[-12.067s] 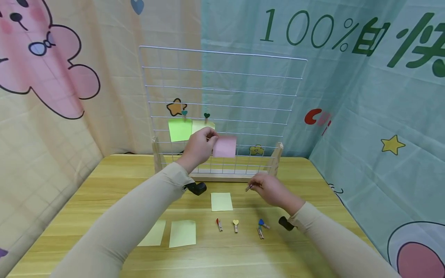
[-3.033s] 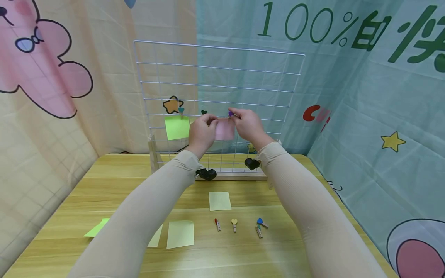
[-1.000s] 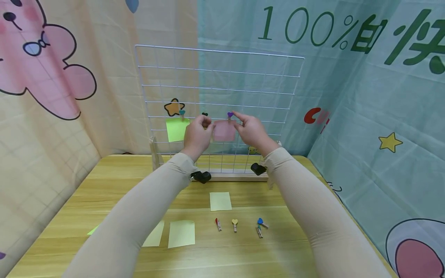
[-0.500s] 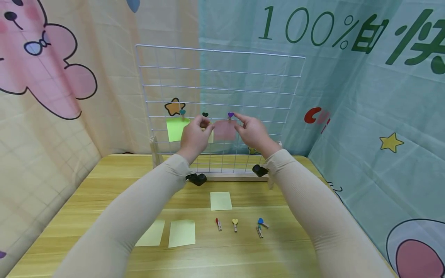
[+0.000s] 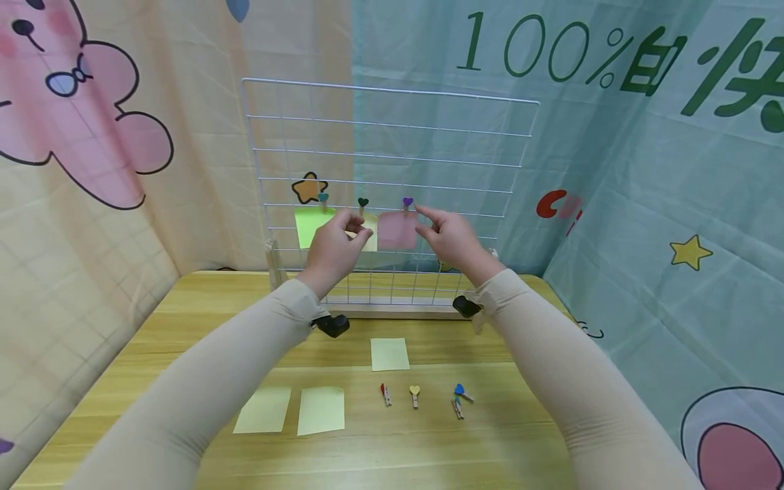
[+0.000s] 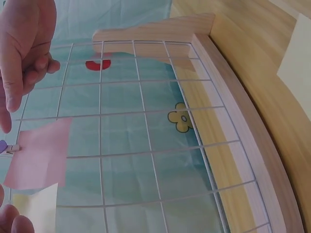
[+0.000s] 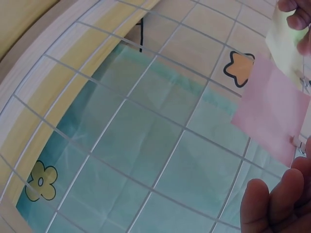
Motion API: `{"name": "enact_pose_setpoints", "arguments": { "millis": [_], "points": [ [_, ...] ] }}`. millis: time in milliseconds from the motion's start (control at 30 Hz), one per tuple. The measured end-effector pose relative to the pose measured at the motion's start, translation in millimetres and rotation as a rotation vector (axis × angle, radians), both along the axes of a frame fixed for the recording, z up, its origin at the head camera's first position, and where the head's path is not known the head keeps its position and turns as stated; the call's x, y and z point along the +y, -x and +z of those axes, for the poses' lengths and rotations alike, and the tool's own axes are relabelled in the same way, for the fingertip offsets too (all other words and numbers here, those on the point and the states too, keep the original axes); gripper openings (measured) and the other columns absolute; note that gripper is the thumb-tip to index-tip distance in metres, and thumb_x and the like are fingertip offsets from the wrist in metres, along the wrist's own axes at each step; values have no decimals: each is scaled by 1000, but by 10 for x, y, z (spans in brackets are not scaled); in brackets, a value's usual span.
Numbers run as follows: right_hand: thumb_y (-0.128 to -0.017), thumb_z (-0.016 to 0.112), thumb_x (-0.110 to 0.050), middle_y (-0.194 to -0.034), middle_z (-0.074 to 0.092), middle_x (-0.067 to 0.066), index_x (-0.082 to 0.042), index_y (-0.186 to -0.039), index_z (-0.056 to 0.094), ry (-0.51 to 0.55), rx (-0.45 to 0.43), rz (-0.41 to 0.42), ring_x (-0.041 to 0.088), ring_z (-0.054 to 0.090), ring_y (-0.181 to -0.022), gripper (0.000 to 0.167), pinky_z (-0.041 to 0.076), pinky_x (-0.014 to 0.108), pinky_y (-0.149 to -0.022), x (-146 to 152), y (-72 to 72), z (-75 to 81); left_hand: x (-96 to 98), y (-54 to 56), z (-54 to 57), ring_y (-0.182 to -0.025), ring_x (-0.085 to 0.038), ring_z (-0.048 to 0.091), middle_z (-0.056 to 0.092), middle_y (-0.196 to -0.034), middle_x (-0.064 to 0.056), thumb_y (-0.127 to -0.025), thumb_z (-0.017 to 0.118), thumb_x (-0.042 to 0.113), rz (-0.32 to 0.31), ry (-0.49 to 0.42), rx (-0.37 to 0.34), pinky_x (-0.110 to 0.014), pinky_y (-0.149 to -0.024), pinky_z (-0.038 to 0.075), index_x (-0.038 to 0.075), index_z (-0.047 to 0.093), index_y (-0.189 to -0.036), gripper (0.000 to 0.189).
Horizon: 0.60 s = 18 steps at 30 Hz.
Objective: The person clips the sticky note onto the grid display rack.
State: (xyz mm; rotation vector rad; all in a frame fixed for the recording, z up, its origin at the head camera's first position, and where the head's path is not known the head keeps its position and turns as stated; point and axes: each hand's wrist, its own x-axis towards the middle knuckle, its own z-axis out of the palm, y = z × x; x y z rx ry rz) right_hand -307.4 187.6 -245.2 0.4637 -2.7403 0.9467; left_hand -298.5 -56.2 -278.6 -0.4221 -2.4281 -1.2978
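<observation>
A pink sticky note (image 5: 398, 230) hangs on the white wire grid (image 5: 392, 160), clipped at its top edge by a small peg with a purple heart (image 5: 407, 202). Just right of the peg is my right hand (image 5: 452, 238), thumb and forefinger spread apart with nothing between them. My left hand (image 5: 335, 248) hovers before the pale yellow note (image 5: 370, 235) and the bright green note (image 5: 312, 224), partly hiding both; its fingers are loosely bent and hold nothing. A dark green heart peg (image 5: 363, 203) holds the yellow note, and a teal heart peg (image 5: 323, 197) the green one.
On the wooden table (image 5: 429, 456) lie pale yellow notes, one (image 5: 389, 354) near the grid's base and two nearer me. Several loose pegs lie to the right, among them a red one (image 5: 385, 395), a yellow heart (image 5: 414, 396) and a blue heart (image 5: 463, 393).
The pink note, raised from lower down, now hangs from the purple peg. My left hand has let go of it and drawn left; my right hand has moved slightly right, off the peg.
</observation>
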Motion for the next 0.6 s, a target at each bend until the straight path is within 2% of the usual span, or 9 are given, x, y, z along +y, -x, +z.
{"name": "enact_pose_setpoints", "arguments": {
  "millis": [233, 367, 600],
  "points": [
    [-109, 60, -30, -60, 44, -1, -25, -158, 51, -60, 26, 2, 17, 36, -50, 50, 34, 32, -51, 39, -15, -48, -106, -76, -26, -103, -27, 70, 72, -120, -5, -106, 64, 32, -27, 39, -37, -42, -82, 57, 13, 63, -131, 32],
    [-109, 61, -29, -60, 43, 0, -27, -157, 51, -60, 36, 13, 17, 35, -49, 50, 34, 32, -51, 65, -50, -79, -158, -109, -46, -104, -25, 72, 72, -120, -4, -106, 64, 35, -40, 70, -54, -41, -80, 59, 14, 62, -133, 34],
    [-109, 60, -31, -61, 42, 0, -30, -159, 47, -45, 12, 38, 17, 34, -49, 52, 35, 32, -52, 125, -108, -138, -255, -197, -85, -114, -25, 70, 69, -128, -4, -106, 64, 40, -78, 106, -102, -45, -90, 60, 15, 59, -140, 43]
  ]
}}
